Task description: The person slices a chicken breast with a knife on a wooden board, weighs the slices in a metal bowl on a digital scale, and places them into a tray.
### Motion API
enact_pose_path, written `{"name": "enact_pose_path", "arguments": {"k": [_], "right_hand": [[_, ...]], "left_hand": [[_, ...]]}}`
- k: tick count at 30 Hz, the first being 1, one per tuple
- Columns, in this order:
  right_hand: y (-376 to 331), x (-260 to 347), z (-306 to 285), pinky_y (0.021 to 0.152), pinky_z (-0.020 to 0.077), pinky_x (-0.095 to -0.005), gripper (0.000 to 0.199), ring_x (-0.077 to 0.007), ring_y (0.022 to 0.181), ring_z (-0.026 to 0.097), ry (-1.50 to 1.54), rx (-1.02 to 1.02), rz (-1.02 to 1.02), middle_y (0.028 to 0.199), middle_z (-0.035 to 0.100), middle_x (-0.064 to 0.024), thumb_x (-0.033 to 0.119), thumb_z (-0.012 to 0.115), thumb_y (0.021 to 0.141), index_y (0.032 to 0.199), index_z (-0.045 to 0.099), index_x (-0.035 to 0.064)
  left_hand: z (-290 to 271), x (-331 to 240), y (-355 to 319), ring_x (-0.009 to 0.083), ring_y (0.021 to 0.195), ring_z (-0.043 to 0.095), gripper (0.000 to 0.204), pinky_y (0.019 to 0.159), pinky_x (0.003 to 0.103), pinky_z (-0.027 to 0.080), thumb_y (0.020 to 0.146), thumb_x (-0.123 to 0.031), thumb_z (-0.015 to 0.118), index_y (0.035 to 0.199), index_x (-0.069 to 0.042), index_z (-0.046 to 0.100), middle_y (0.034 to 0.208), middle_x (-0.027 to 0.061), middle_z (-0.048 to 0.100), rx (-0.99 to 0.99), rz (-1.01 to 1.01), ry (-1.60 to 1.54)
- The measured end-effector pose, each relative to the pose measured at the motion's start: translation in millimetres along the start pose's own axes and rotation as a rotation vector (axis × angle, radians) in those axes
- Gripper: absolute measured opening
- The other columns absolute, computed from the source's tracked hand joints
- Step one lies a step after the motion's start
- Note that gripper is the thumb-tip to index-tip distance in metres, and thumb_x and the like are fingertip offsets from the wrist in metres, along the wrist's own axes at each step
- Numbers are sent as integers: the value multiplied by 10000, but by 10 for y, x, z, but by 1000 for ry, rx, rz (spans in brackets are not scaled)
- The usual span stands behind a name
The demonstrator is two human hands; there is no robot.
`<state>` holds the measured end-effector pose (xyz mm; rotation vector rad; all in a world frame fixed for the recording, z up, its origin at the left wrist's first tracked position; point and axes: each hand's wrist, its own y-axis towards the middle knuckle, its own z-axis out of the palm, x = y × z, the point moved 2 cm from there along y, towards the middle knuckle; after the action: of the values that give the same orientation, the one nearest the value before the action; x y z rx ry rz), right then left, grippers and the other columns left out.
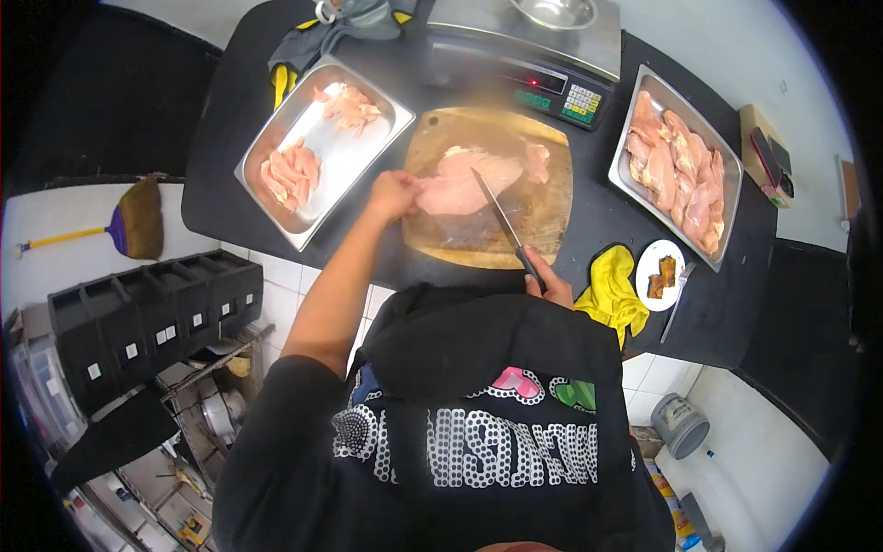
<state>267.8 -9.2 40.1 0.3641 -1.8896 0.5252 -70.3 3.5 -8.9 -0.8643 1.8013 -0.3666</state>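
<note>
A large flat piece of raw chicken breast (457, 181) lies on the wooden cutting board (441, 248). My left hand (395, 195) pinches its left end at the board's edge. In my right hand (550, 283) is a knife (503, 218) with a dark handle, its blade slanting up and left so the tip rests at or just over the breast. A small separate scrap of chicken (537, 163) sits on the board's right side. To the left, a steel tray (349, 170) holds strips and trimmed bits of chicken in two piles. Whole breasts (676, 170) fill another steel tray (615, 166) at right.
A digital scale (529, 87) with a metal bowl (556, 11) stands behind the board. Near my right hand are a yellow cloth (612, 290), a white plate (651, 299) of browned food and a fork (679, 304). A grey cloth (322, 51) lies at the back left.
</note>
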Motion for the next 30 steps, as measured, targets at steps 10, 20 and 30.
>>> {"name": "enact_pose_path", "arguments": {"k": [10,20,30], "right_hand": [[-103,92,33,873,459,-293,437,-293,1103,609,-63,18,29,1171,616,-216,27,548,890,1315,519,126],[-242,-28,-118,873,447,-263,437,-218,1052,615,24,-160,155,1171,623,-187,9,536,894,1322,511,92],[-210,-24,-559,979,382,-272,465,-214,1205,528,9,-318,117,1297,559,-155,-19,501,893,1349,481,64]], "left_hand": [[47,-130,3,176,624,654,373,558,326,529,807,-353,708,961,-15,673,806,112,685,-6,21,281],[477,-468,-307,296,792,665,262,685,374,499,738,-237,744,892,-62,626,846,157,677,-241,397,306],[371,-1615,-659,101,764,595,302,687,269,483,719,-124,782,955,-63,605,847,28,653,128,616,93]]}}
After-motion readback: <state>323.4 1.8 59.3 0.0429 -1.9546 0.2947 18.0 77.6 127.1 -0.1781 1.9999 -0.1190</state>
